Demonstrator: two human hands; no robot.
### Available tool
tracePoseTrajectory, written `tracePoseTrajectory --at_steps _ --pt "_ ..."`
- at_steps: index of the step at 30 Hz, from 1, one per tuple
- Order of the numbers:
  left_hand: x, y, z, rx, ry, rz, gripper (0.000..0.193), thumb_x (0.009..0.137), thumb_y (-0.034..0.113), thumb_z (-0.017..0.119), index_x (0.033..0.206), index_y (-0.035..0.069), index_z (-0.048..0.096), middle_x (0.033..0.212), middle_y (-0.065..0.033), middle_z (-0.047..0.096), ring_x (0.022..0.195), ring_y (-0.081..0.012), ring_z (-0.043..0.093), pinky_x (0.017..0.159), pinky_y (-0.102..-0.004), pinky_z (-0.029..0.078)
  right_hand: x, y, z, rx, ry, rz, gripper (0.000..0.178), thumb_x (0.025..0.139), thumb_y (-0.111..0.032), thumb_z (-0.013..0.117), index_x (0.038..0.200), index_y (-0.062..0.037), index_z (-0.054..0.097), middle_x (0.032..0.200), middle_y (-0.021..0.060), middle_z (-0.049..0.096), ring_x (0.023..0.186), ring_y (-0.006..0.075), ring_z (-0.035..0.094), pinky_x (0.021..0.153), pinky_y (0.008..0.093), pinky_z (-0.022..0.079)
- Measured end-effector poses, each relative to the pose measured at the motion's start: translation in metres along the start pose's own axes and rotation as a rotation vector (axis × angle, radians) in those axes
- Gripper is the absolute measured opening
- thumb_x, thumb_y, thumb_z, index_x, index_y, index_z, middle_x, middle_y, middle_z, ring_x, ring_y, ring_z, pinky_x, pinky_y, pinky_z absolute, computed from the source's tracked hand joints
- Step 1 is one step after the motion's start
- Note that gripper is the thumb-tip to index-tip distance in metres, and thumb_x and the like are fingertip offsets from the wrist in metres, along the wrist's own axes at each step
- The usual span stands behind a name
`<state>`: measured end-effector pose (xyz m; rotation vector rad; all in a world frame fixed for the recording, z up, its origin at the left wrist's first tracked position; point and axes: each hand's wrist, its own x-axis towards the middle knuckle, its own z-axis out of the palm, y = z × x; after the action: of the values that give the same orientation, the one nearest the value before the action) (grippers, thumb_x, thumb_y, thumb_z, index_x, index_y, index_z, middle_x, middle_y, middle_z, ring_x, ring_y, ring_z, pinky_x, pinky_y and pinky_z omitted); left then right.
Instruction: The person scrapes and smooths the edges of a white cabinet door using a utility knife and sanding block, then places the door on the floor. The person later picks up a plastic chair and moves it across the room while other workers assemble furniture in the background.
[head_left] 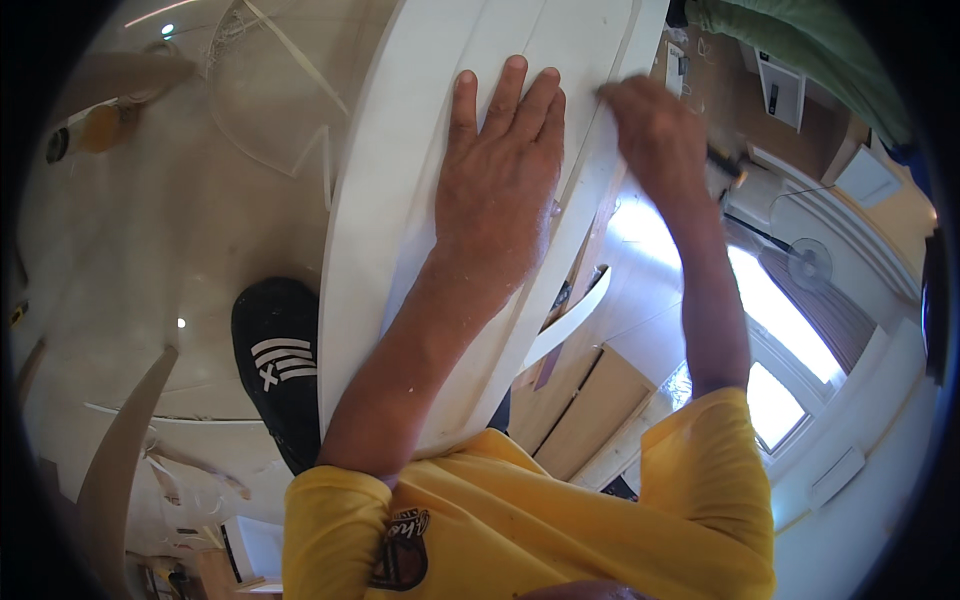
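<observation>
My left hand (500, 175) lies flat on a long white panel (410, 130), its fingers stretched toward the far end. The panel has lengthwise grooves and slants away from my body. At its right edge my right hand (655, 140) is closed, slightly blurred, with the fingertips against the border. What those fingers grip is hidden. A dark stick-like piece with an orange end (727, 166) shows just beyond that hand; whether it is held cannot be made out. Below, a thin white strip (570, 322) curves out from the panel's right side.
A black shoe (272, 350) with white stripes stands left of the panel on the glossy beige floor (230, 230). Loose strips and scraps lie around. To the right are a wooden board (595, 405), a fan (808, 264) and bright windows (775, 405). Green cloth (800, 35) appears at the upper right.
</observation>
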<state>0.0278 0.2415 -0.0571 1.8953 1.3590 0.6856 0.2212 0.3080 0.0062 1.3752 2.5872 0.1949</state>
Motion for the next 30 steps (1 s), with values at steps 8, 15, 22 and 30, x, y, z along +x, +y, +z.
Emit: tracePoseTrajectory --at_steps 8,15,22,30 --pt "-0.002 -0.001 0.005 0.016 0.038 0.002 0.091 0.068 0.021 0.094 0.147 0.004 0.052 0.159 -0.0047 0.046 0.157 -0.0248 0.028 0.129 -0.0540 0.013 -0.032 -0.024 -0.027 0.724 0.074 0.731 0.018 0.105 -0.021 0.066 0.107 -0.0036 0.070 0.090 0.0062 0.072 0.086 0.0129 0.072 0.071 0.0282 0.055" --pt "-0.001 -0.001 0.003 0.020 0.040 0.003 0.090 0.069 0.019 0.092 0.148 0.003 0.052 0.160 -0.0051 0.046 0.157 -0.0252 0.028 0.130 -0.0531 0.013 0.004 -0.004 -0.009 0.731 -0.005 0.950 0.044 0.091 -0.035 0.081 0.102 0.0017 0.061 0.077 0.0065 0.066 0.066 0.0122 0.063 0.060 0.0281 0.052" --pt "0.000 0.001 0.000 -0.030 0.043 -0.001 0.086 0.069 0.015 0.092 0.146 0.002 0.054 0.159 -0.0065 0.047 0.156 -0.0258 0.030 0.129 -0.0532 0.014 0.008 -0.010 0.011 0.595 0.063 0.859 0.040 0.083 -0.029 0.084 0.101 0.0006 0.063 0.073 0.0063 0.066 0.061 0.0119 0.062 0.056 0.0288 0.050" --pt "-0.001 0.000 0.001 -0.037 0.060 0.008 0.084 0.069 0.014 0.092 0.144 0.001 0.055 0.157 -0.0075 0.049 0.155 -0.0271 0.032 0.129 -0.0542 0.014 0.009 -0.006 0.016 0.504 0.062 0.871 0.031 0.082 -0.024 0.074 0.097 0.0004 0.064 0.080 0.0108 0.069 0.068 0.0182 0.065 0.065 0.0359 0.054"
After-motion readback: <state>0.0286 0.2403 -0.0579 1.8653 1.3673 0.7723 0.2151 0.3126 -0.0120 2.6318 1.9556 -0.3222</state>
